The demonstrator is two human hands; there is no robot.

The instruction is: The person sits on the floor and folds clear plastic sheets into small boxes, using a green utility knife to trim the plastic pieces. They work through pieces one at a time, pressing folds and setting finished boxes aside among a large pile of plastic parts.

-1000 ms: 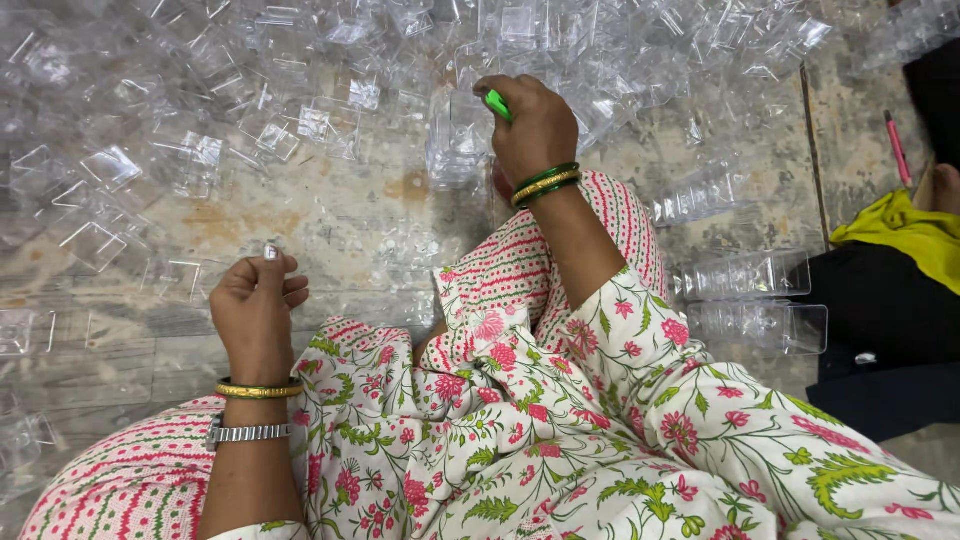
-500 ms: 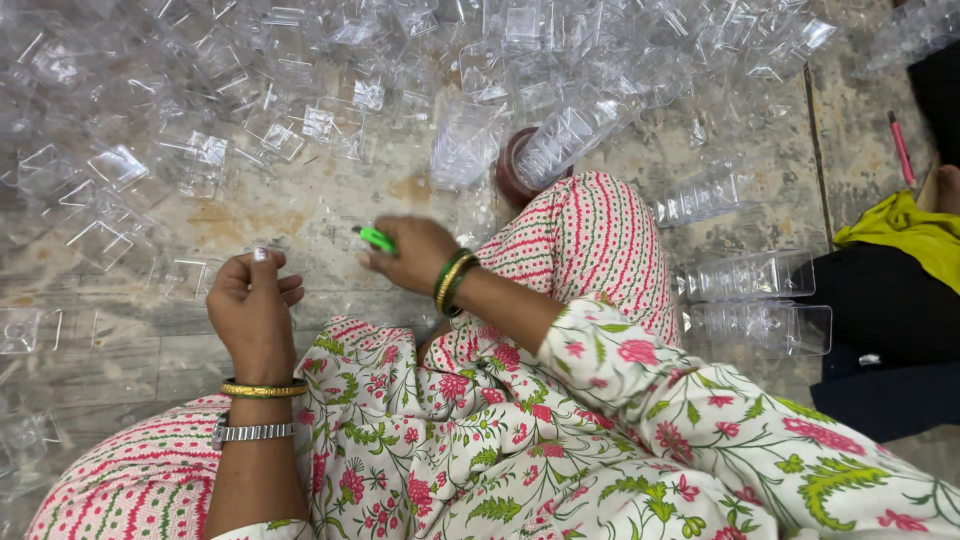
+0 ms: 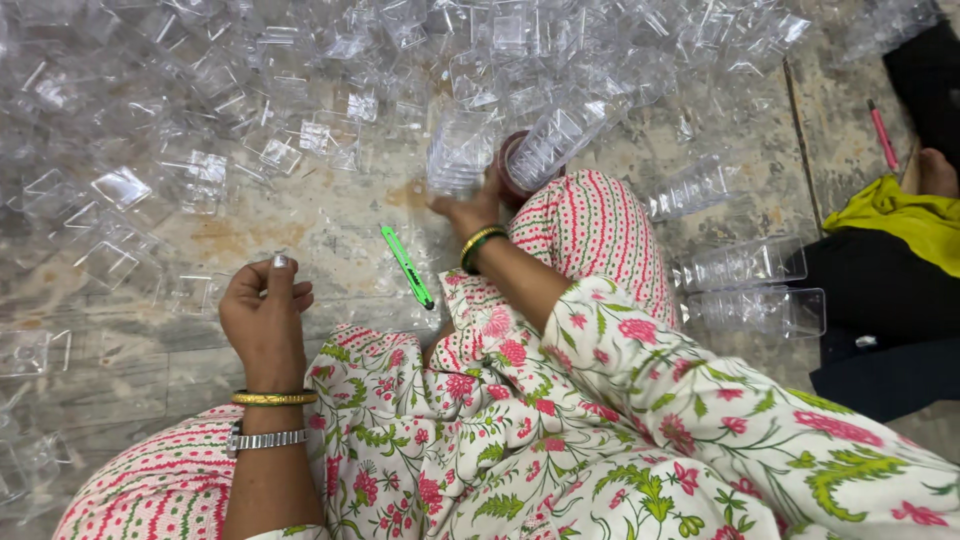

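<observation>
Now, at nine o'clock, loose clear plastic containers (image 3: 110, 190) lie scattered over the worn stone floor (image 3: 320, 225). Your left hand (image 3: 262, 315) rests at about seven o'clock, fingers curled narrow with the thumb up; whether it pinches anything, you cannot tell. Just right of it, a green utility knife (image 3: 406, 266) lies loose on the floor, touched by neither hand. At twelve o'clock from the knife, your right hand (image 3: 470, 208) closes on a stack of clear containers (image 3: 458, 152), beside your striped knee (image 3: 590, 235). Towards three o'clock, three nested container stacks (image 3: 745, 290) lie on their sides, and a pink pen (image 3: 882, 134) sits near another person's foot (image 3: 938, 172).
</observation>
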